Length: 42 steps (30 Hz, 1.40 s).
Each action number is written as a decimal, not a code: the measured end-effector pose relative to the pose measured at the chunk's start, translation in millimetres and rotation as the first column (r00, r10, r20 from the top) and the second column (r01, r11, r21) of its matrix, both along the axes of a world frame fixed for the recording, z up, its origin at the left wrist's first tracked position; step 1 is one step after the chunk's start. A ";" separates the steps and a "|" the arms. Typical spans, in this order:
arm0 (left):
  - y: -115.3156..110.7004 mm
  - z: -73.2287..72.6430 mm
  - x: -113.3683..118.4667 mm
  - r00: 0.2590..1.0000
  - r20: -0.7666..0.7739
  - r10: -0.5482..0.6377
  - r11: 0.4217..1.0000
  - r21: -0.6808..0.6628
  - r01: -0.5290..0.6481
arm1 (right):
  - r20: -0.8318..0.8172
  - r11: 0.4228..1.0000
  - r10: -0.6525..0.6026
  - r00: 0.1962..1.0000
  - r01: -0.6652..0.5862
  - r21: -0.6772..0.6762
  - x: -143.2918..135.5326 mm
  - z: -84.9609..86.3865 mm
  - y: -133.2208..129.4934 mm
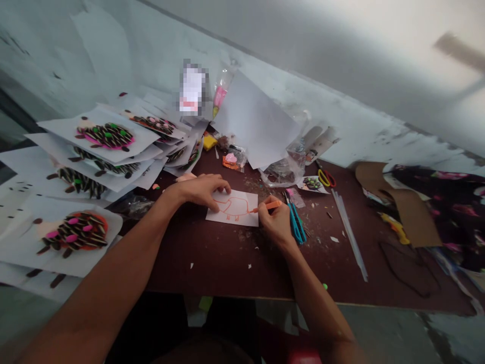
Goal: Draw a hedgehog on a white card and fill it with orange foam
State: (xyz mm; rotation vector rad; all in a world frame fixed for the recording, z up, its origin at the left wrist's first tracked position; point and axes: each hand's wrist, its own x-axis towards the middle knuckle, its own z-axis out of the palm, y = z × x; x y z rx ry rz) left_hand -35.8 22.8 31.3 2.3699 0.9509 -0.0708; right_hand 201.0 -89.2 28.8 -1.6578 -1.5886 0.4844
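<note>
My right fingers [265,215] pinch an orange marker [274,204], its tip at the right side of the orange animal outline on the white paper [213,217], which lies flat between my two hands. My left fingers [220,183] are spread, grasping nothing, resting on the paper's upper left. If they press too lightly, I think the sheet could slip and skew the line. The teal-handled scissors [296,225] just right of my right fingers might snag that hand.
</note>
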 end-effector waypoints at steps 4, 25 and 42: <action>0.5 -0.4 -0.2 1.000 0.001 0.000 1.000 0.001 0.000 | 0.000 1.000 0.004 1.000 -0.004 -0.002 -1.1 0.2 0.0; 0.1 -4.4 0.8 0.999 0.029 0.026 1.000 0.017 -0.026 | 0.013 0.999 0.010 1.000 -0.009 -0.053 -1.7 2.1 1.0; 8.6 -17.5 4.6 0.822 0.484 0.300 0.952 -0.093 -0.293 | 0.391 0.998 -0.029 0.920 0.008 0.054 8.2 -1.1 5.3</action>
